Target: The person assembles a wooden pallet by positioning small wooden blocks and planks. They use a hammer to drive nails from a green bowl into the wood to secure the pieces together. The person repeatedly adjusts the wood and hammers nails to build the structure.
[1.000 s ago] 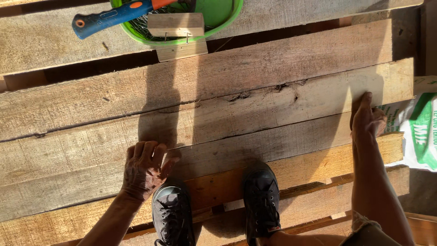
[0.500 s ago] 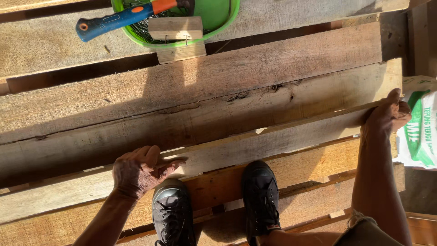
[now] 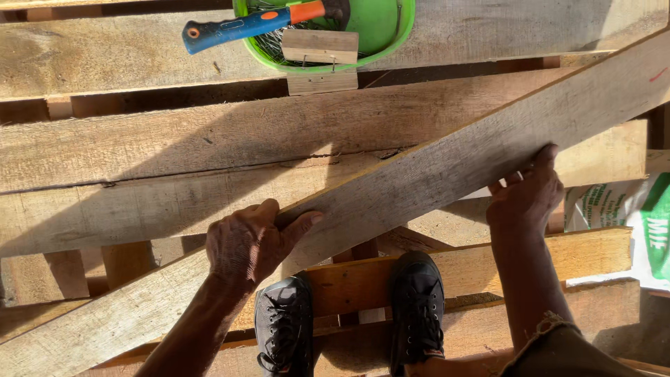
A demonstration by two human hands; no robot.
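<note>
The left hand [image 3: 248,244] and right hand [image 3: 525,195] both hold the tilted plank [image 3: 433,171], fingers wrapped around its edges

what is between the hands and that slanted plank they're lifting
Nothing visible. The left hand grips the slanted plank directly at its near edge, thumb on top, and the right hand holds the same edge further along. The green basin with the hammer sits apart at the far side.
</note>
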